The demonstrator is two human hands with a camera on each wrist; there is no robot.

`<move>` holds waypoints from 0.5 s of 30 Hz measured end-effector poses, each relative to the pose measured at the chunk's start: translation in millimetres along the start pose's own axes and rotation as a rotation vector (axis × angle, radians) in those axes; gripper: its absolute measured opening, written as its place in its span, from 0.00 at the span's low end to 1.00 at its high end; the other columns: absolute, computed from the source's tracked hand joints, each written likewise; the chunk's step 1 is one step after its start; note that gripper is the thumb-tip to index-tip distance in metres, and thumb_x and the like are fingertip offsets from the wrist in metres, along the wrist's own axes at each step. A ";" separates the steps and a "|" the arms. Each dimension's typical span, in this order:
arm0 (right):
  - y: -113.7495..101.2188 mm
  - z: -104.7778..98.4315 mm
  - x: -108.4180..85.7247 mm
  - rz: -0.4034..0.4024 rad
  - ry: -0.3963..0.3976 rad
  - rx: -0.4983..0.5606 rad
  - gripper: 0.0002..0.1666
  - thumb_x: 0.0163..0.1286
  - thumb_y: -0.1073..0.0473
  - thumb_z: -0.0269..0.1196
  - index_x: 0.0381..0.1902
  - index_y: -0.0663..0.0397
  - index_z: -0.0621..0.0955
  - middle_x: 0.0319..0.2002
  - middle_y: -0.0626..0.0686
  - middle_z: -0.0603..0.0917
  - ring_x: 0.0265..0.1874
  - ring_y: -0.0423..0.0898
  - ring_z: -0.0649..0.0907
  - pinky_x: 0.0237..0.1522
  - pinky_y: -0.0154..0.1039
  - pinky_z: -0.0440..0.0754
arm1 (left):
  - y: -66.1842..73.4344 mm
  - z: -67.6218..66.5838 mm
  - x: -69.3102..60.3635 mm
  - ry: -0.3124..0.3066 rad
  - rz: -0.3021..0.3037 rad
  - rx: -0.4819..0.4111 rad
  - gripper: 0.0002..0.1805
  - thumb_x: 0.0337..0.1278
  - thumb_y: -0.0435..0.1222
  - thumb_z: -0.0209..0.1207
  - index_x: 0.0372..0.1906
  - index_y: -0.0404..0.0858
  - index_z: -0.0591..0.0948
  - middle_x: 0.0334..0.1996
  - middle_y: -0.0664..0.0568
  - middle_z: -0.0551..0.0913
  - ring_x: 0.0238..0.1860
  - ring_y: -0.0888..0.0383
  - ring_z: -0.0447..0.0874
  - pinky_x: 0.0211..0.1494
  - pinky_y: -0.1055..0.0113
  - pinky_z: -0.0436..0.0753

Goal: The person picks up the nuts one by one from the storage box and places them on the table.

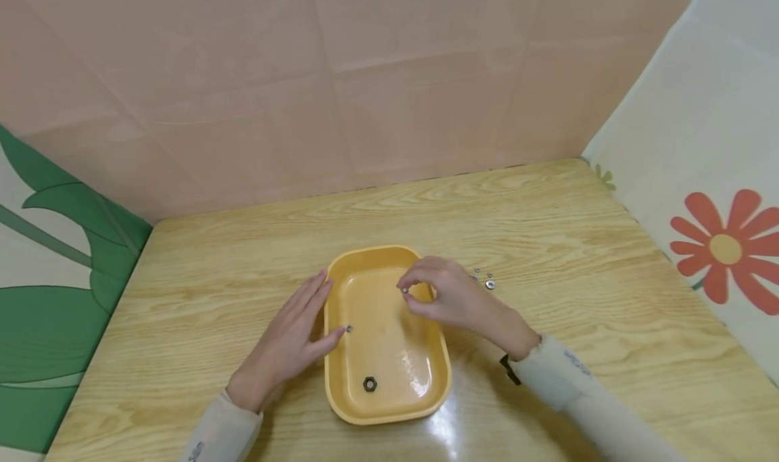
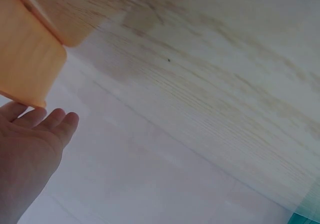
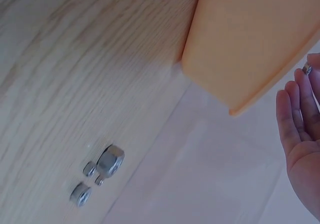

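Observation:
A yellow tray stands on the wooden table. Over its right half, my right hand pinches a small metal nut between thumb and index finger; the right wrist view shows the same nut at the fingertips. My left hand rests at the tray's left rim, fingers fairly straight along the outside and thumb reaching over the inside. Close to that thumb tip is another small nut; whether they touch I cannot tell. A larger dark hex nut lies on the tray floor near the front.
Right of the tray, several nuts lie on the table, partly behind my right hand in the head view. The right wrist view shows a large hex nut beside a flanged-looking nut and smaller ones. A pink sheet hangs behind the table.

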State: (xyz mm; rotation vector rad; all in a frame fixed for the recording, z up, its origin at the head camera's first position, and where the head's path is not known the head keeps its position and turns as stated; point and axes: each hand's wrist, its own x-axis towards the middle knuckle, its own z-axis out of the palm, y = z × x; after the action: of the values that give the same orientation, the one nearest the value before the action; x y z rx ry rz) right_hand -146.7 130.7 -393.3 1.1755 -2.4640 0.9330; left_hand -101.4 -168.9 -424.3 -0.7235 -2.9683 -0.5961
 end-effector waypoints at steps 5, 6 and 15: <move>6.1 -3.3 -3.2 -0.011 0.026 -0.014 0.09 0.55 0.67 0.70 0.35 0.55 0.88 0.36 0.48 0.89 0.38 0.44 0.87 0.42 0.39 0.87 | -0.1 1.0 0.4 0.016 0.010 0.008 0.46 0.65 0.56 0.56 0.78 0.35 0.55 0.80 0.43 0.51 0.79 0.43 0.53 0.80 0.47 0.58; 7.2 -4.1 -3.9 -0.010 0.029 -0.016 0.09 0.55 0.67 0.70 0.35 0.55 0.88 0.36 0.48 0.89 0.38 0.44 0.87 0.42 0.39 0.88 | -0.2 1.2 0.5 0.022 0.013 0.010 0.46 0.65 0.56 0.57 0.78 0.35 0.56 0.80 0.43 0.52 0.78 0.43 0.53 0.79 0.47 0.58; 14.5 -13.7 -10.8 0.043 0.013 -0.032 0.09 0.56 0.68 0.70 0.37 0.56 0.88 0.36 0.49 0.89 0.39 0.46 0.87 0.43 0.41 0.88 | -0.2 1.1 0.2 0.025 0.021 0.002 0.46 0.65 0.56 0.56 0.78 0.34 0.55 0.80 0.42 0.51 0.78 0.42 0.53 0.79 0.46 0.58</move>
State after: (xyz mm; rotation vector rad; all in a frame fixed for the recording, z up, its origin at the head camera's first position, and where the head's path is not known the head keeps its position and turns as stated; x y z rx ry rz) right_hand -151.5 152.9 -394.4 1.1070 -2.4940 0.9063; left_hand -101.6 -168.5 -425.3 -0.7398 -2.9344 -0.5966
